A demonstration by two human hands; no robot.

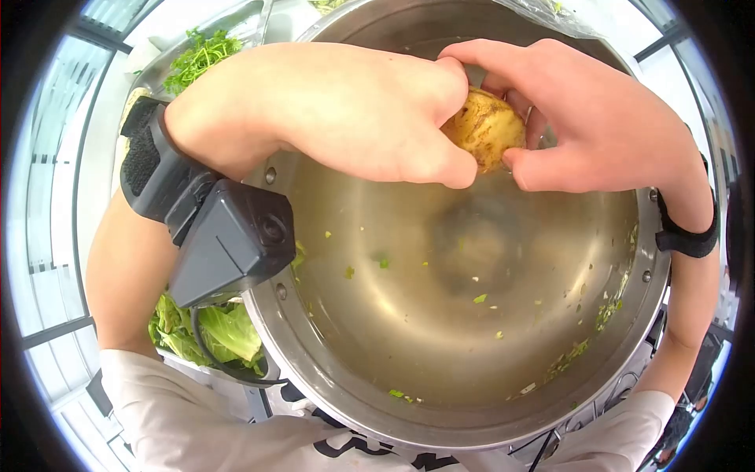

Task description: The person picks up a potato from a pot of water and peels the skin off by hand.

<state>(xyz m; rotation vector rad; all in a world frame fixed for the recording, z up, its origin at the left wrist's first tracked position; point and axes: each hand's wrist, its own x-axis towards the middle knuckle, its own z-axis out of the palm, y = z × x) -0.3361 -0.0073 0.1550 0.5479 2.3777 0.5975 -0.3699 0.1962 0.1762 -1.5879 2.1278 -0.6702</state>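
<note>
Over the far part of a large metal pot (464, 429), a yellow-brown potato (485, 130) sits between my two hands. My left hand (370, 118) holds its left side, with the fingertips mostly hidden behind the hand. On the right side, my right hand (582, 122) curls its thumb and fingers around the potato. Cloudy water fills the pot below, with small green and pale scraps floating in it, mostly near the right wall.
Green herbs (203, 59) lie in a tray at the upper left. Leafy greens (224, 330) fill a container left of the pot. A black device (236, 240) is strapped to my left wrist. Clear plastic (554, 17) overhangs the pot's far rim.
</note>
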